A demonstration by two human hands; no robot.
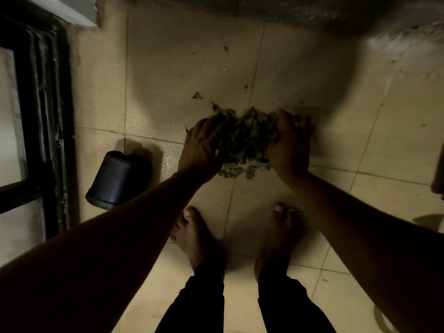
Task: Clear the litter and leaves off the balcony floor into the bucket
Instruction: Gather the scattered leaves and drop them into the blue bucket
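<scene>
I can't see my right hand (pixel 289 143) fingertips, buried in the leaf pile (pixel 245 138). A dark object (pixel 438 174) is cut off at the frame's right edge; upper right is blurred.

The tiled floor (pixel 312 80) past the leaf pile (pixel 245 138) is lying wide open, with only small leaf bits (pixel 197 95) on it. A dark bucket (pixel 117 180) is lying near the floor's left edge, beside the black door frame (pixel 51 116). Two bare feet (pixel 197 239) are standing just behind the pile.
</scene>
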